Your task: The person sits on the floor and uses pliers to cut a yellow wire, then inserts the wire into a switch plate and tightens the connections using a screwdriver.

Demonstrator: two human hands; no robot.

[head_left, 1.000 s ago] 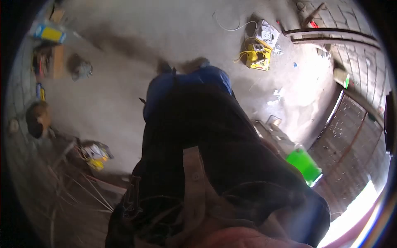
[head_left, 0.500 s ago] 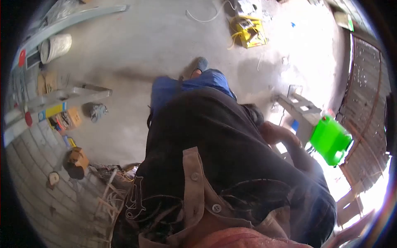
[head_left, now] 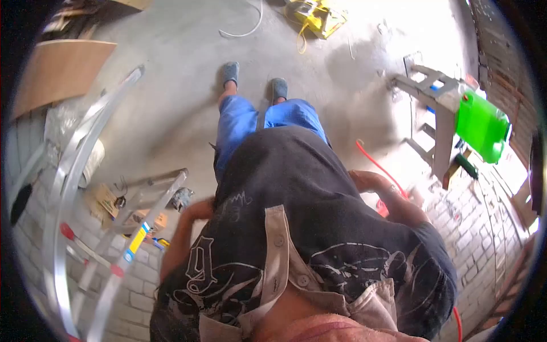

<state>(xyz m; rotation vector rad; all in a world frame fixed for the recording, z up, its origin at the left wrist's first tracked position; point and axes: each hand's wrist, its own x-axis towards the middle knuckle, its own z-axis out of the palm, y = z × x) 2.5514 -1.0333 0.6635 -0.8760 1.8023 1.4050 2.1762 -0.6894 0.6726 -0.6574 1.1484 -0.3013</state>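
My left hand (head_left: 204,209) is at the left side of the black shirt (head_left: 285,176), close to the waist, and its fingers are hidden by the cloth. On the other side, my right hand (head_left: 360,180) rests against the shirt near the hip, with its fingers tucked out of sight. Whether either hand grips anything does not show. Both legs, in blue trousers (head_left: 236,122), stand on the floor in grey shoes (head_left: 231,72). A red hose (head_left: 380,164) curves past my right forearm.
An aluminium ladder (head_left: 73,176) leans at the left, near a white bucket (head_left: 94,162). A green jerrycan (head_left: 481,126) sits by a grey step stand (head_left: 444,122) at the right. A yellow object with a cable (head_left: 319,18) lies ahead on the concrete floor (head_left: 176,51).
The view has turned and shifted. My left forearm and part of that hand now show, as do both feet and the red hose. A dark object near my right hand is no longer visible.
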